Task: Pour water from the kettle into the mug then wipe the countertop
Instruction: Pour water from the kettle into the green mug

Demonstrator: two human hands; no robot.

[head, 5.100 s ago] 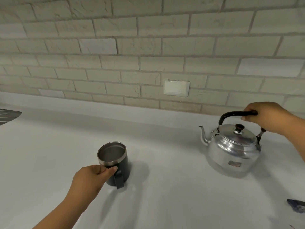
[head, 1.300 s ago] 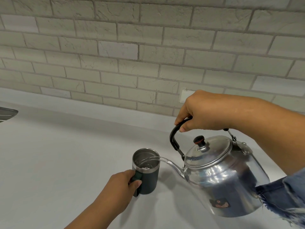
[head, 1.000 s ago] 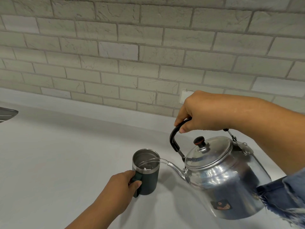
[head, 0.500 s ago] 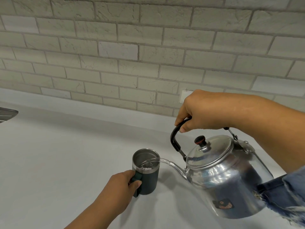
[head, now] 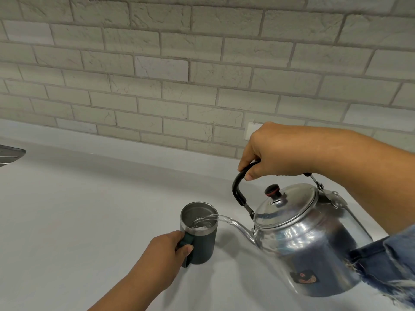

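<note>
A dark green mug (head: 203,245) with a steel rim stands on the pale countertop (head: 78,221). My left hand (head: 165,254) grips its handle from the near side. A shiny metal kettle (head: 310,241) hangs tilted to the left above the counter, its spout over the mug's right rim. A thin stream of water (head: 216,218) runs from the spout into the mug, where water shows. My right hand (head: 276,151) is closed around the kettle's black handle (head: 238,189). The lid with its dark knob sits in place.
A light brick wall (head: 202,75) backs the counter, with a white wall plate (head: 252,131) partly behind my right hand. A grey metal edge (head: 10,154) juts in at far left. Frayed blue denim cloth (head: 390,265) hangs at the lower right beside the kettle.
Since 5 s ago the kettle went from standing on the counter to tilted over the mug. Over the last second it has tipped slightly further and the stream keeps flowing.
</note>
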